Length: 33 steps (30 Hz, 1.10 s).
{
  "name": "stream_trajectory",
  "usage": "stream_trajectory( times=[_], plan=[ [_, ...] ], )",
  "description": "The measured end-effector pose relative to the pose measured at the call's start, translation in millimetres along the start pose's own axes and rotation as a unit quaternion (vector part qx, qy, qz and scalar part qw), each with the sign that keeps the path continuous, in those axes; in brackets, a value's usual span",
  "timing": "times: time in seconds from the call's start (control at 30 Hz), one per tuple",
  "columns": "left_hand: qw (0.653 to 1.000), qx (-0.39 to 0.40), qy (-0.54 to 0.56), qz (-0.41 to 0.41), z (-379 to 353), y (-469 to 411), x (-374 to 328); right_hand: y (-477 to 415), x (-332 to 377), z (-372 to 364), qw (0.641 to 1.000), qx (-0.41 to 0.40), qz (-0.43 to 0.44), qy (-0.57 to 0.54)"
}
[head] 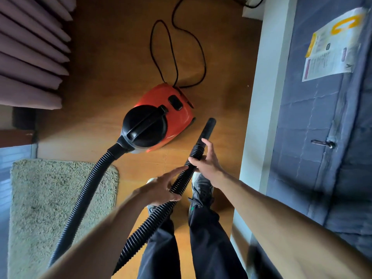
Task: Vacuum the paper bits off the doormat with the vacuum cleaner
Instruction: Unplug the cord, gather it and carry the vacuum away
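Observation:
An orange and black vacuum cleaner (159,119) stands on the wooden floor in the middle. Its black ribbed hose (80,200) loops down past the mat and back up between my hands. The hose ends in a smooth black nozzle (207,128) pointing up and to the right. My left hand (161,190) grips the hose lower down. Nearer the nozzle, my right hand (205,164) holds the hose with fingers partly spread. The shaggy beige doormat (40,208) lies at the lower left. I cannot make out paper bits on it.
A black power cord (175,55) loops on the floor behind the vacuum cleaner. Purple curtains (30,53) hang at the upper left. A grey quilted bed (322,137) with a leaflet (334,45) fills the right side. My legs and shoes (201,190) are below the hose.

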State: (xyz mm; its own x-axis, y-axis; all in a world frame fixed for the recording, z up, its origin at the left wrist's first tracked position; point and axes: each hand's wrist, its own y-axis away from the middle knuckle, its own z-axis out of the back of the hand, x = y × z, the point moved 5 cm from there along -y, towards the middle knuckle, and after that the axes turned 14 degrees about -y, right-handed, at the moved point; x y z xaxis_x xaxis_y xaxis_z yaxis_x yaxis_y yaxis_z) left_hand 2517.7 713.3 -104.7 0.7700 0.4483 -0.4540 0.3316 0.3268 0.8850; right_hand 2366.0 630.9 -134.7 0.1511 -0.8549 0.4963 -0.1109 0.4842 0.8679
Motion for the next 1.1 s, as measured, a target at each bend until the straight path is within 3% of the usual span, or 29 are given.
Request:
stream_trajectory(
  times=[0.23, 0.53, 0.63, 0.7, 0.77, 0.83, 1.0, 1.1],
  plan=[
    [1.0, 0.013, 0.0, 0.023, -13, -36, 13, -36, -38, 9, 0.997, 0.009, -0.061, -0.047],
    [0.999, 0.027, -0.01, 0.02, -18, -56, 24, -61, -55, 13, 0.994, 0.013, -0.102, -0.028],
    [0.999, 0.03, -0.004, 0.017, -18, -59, 26, -65, -50, 14, 0.992, 0.025, -0.113, 0.041],
    [0.999, 0.034, -0.01, 0.019, -19, -60, 29, -67, -38, 12, 0.977, 0.046, -0.111, 0.176],
    [0.999, 0.034, -0.014, 0.022, -19, -61, 31, -74, -19, 7, 0.944, 0.054, -0.058, 0.32],
    [0.999, 0.035, -0.008, 0.022, -18, -62, 32, -83, 9, -2, 0.917, 0.017, 0.05, 0.396],
    [0.999, 0.035, 0.004, 0.02, -14, -65, 33, -92, 74, -39, 0.844, -0.036, 0.294, 0.448],
    [0.999, 0.038, 0.015, 0.025, -15, -67, 35, -99, 80, -59, 0.8, -0.002, 0.321, 0.508]
  ],
)
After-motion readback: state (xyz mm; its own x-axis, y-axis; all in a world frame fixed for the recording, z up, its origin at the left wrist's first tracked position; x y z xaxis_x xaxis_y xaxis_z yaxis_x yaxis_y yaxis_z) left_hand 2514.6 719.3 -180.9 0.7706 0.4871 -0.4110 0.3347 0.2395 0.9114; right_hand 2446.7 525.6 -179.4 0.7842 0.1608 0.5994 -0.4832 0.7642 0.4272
